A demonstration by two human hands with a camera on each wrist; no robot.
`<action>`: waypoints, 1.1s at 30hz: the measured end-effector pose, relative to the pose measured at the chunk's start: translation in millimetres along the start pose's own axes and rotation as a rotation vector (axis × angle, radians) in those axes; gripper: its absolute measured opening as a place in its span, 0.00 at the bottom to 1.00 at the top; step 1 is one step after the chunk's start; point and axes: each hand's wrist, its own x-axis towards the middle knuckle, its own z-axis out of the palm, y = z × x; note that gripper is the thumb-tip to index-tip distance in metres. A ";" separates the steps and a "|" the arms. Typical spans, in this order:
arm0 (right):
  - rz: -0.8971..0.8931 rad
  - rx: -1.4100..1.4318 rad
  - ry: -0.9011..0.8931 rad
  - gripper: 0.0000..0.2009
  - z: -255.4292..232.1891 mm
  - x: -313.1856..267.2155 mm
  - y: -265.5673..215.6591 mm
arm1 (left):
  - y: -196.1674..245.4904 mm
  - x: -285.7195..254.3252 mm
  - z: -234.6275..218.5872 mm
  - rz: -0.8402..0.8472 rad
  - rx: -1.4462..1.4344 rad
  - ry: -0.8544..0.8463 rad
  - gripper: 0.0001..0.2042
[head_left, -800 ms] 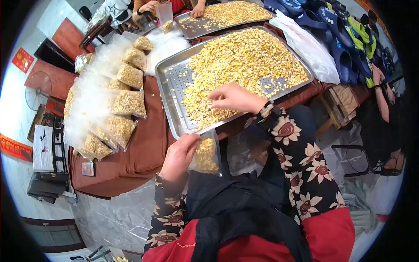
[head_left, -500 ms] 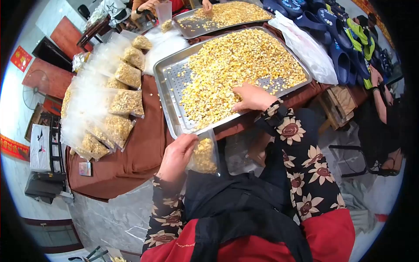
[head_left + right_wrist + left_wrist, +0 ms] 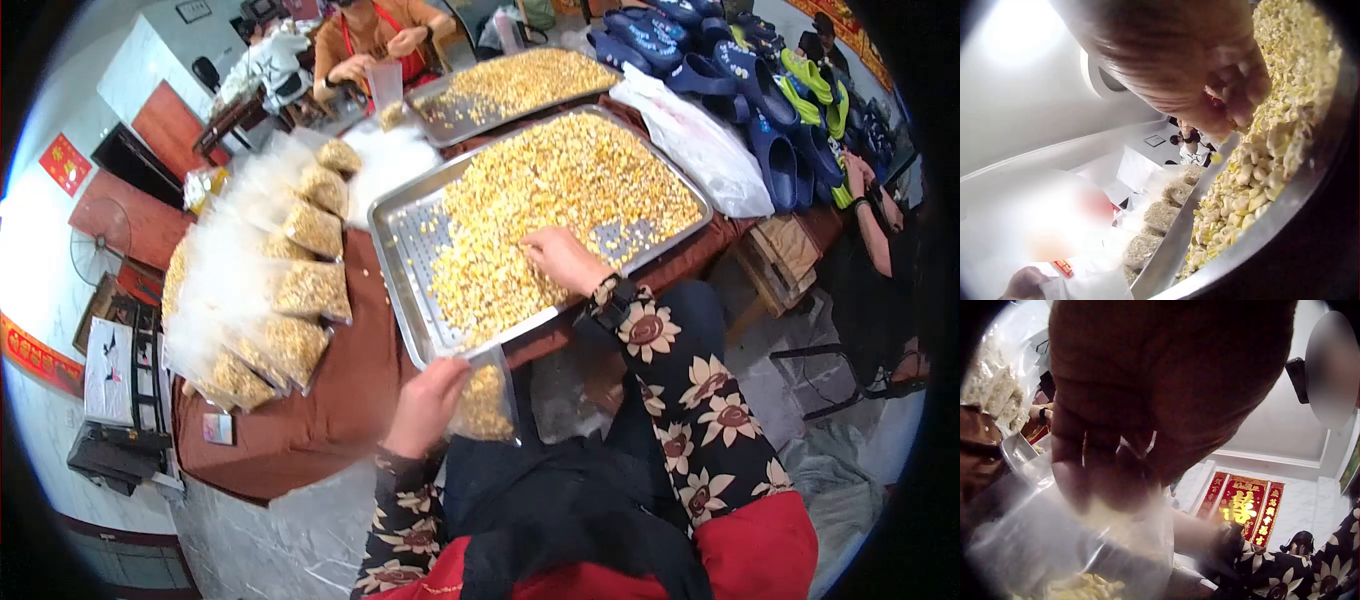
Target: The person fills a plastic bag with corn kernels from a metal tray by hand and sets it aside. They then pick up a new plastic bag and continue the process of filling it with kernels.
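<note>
A metal tray (image 3: 408,300) holds a heap of yellow and pale kernels (image 3: 560,170). At its near left corner my left hand (image 3: 428,400) pinches the top edge of a clear bag (image 3: 484,405) partly filled with kernels; in the left wrist view the bag (image 3: 1079,550) hangs below the fingers of my left hand (image 3: 1147,394). My right hand (image 3: 565,260) is at the near side of the heap, fingers curled down at the kernels. In the right wrist view the fingertips of my right hand (image 3: 1197,69) are bent over the kernels (image 3: 1260,181), with a loose yellow piece near them.
Several filled bags (image 3: 310,290) lie on the brown cloth (image 3: 340,400) at left, with a small card (image 3: 218,428). A second tray (image 3: 440,125) of kernels lies beyond, where a person (image 3: 385,45) sits. A white plastic bag (image 3: 700,150) and many clogs (image 3: 775,160) are at right.
My right hand first moved right along the heap, then slightly left, and its fingers are now more curled. The head view has tilted up, so the far person shows more. My left hand still pinches the bag.
</note>
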 end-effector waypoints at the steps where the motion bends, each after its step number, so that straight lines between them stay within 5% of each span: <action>1: 0.004 0.017 0.037 0.09 0.2 2.7 -2.3 | -1.7 -0.3 0.9 -0.003 -0.006 0.001 0.06; 7: 0.080 0.085 0.021 0.11 3.1 9.0 -12.3 | -0.5 -1.7 1.7 -0.029 -0.025 -0.030 0.09; 9: 0.290 0.590 -0.351 0.13 -11.9 13.9 -43.2 | 1.5 -1.0 -0.7 -0.022 -0.028 -0.025 0.09; 15: -0.208 0.577 -0.670 0.12 7.4 2.3 -93.8 | 7.6 1.9 -3.1 -0.040 -0.017 -0.033 0.08; 20: -0.319 0.377 -0.729 0.13 29.8 -14.0 -99.7 | 10.4 0.7 -0.1 -0.039 0.021 -0.011 0.08; 25: -0.330 0.435 -0.578 0.12 20.2 -10.9 -99.7 | 12.1 2.0 -0.9 -0.046 -0.019 -0.038 0.08; 27: -0.154 0.491 -0.483 0.12 10.5 -3.6 -94.7 | 10.0 1.3 -1.6 -0.063 0.007 -0.053 0.08; 29: -0.160 0.459 -0.351 0.13 15.2 3.2 -70.8 | 8.4 -0.1 1.0 -0.006 0.012 -0.021 0.07; 31: -0.083 -0.006 -0.113 0.14 16.0 6.5 -44.6 | 12.8 -2.6 0.2 -0.045 0.038 0.000 0.07; 33: -0.002 -0.140 -0.112 0.15 10.5 1.6 -29.5 | 14.8 -4.8 0.8 -0.026 0.035 0.011 0.06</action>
